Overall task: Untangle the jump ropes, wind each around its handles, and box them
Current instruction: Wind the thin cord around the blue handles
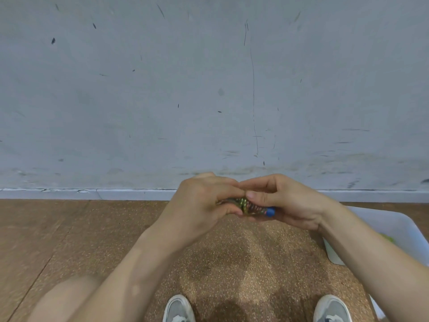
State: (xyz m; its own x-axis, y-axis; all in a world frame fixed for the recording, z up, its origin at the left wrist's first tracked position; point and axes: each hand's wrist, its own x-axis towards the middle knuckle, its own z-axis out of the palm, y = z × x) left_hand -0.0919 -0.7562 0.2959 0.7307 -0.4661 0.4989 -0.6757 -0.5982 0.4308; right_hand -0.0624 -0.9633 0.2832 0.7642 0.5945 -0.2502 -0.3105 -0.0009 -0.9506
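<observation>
Both hands closed on a single jump rope (250, 206) held in the air at the centre of the frame, above the floor and in front of the person's body. The left hand (202, 203) had its fingers curled round the left end of the bundle, its grip covering most of that end. The right hand (285, 205) cupped the other end from below, its thumb pressed onto the top of the coils, and the fingertips of the two hands met above the bundle. The rope, beaded in green, pink and yellow, lay wound in tight turns round its handles, and a blue handle cap (270, 212) stuck out against the right palm.

To the right, partly hidden behind the right forearm, a white plastic box (399, 231) stood on the floor. A patch of green (387, 238) showed inside it, possibly another rope, though too little was visible to tell.

Below the hands stretched a speckled cork-brown floor (232, 263), with plain brown boards to the left. Two grey shoes (178, 309) stood apart at the bottom edge, and a bare knee (67, 296) filled the lower left corner. A pale baseboard (116, 194) ran along the foot of a scuffed grey wall (162, 89) that took up the upper half of the view.
</observation>
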